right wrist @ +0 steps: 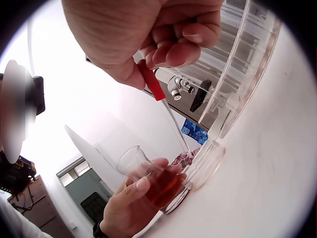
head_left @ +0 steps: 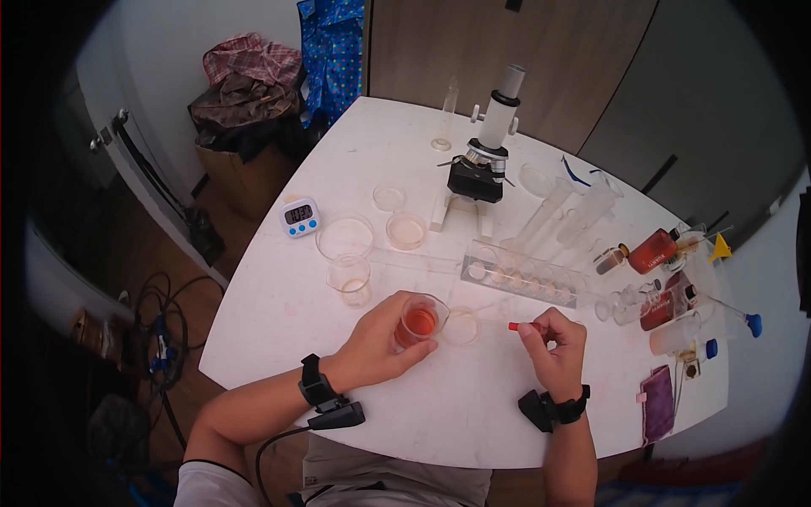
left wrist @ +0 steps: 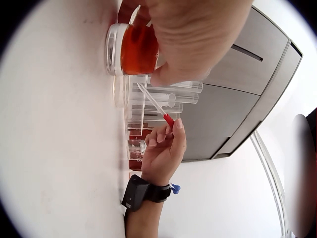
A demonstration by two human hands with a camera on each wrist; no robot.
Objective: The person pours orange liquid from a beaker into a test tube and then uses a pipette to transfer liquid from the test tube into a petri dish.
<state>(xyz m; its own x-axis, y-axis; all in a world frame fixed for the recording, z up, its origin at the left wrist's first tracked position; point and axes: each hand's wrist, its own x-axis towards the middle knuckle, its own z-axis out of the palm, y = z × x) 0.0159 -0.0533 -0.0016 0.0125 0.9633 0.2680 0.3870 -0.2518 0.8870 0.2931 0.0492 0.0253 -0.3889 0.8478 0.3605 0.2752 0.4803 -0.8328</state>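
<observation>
My left hand (head_left: 384, 338) grips a glass beaker (head_left: 421, 319) of orange-red liquid just above the table, fingers curled round its side. To the right, my right hand (head_left: 555, 348) pinches the red rubber bulb of a glass dropper (right wrist: 154, 84) between thumb and fingers. In the right wrist view the dropper's clear tube slants down towards a shallow glass dish (right wrist: 210, 163). That dish lies on the table between both hands, right beside the beaker. The left wrist view shows the dropper tube (left wrist: 154, 100) pointing towards the beaker side, with its red end at my right fingertips.
A clear rack (head_left: 524, 280), a microscope (head_left: 490, 160) and clear tubes (head_left: 549, 215) stand beyond the hands. Several dishes (head_left: 345, 239), a glass with a smaller one inside (head_left: 348, 272) and a timer (head_left: 301, 217) sit left. Brown bottles (head_left: 655, 252) and glassware crowd the right edge.
</observation>
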